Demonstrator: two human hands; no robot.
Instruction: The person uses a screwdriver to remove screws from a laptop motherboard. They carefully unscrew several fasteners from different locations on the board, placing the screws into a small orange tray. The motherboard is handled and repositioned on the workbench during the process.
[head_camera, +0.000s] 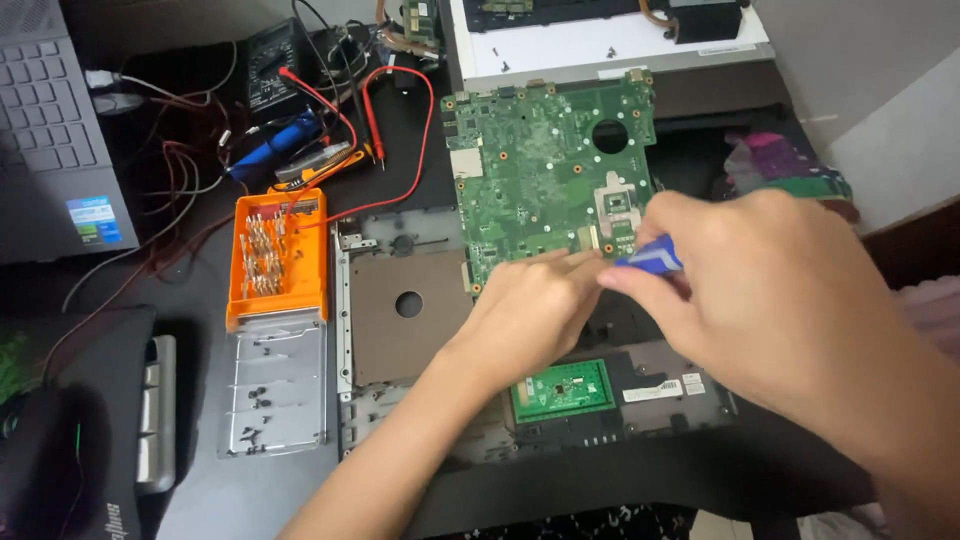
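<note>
A green laptop motherboard (540, 170) lies over an opened laptop base (400, 300) on a dark desk. My left hand (530, 310) rests with its fingertips on the board's near edge, fingers bent. My right hand (760, 290) grips a blue-handled screwdriver (652, 258) whose tip, hidden behind the fingers, points at the board's lower right part near the square chip socket (615, 210). A small green touchpad board (560, 390) shows in the base just below my hands.
An orange bit holder (278, 255) with its clear lid (275, 385) holding small screws sits left of the base. Red and black probe leads (390, 130), a multimeter (275, 65) and a blue tool lie behind. A grey laptop (50, 140) stands far left, a white sheet (600, 45) with parts at the back.
</note>
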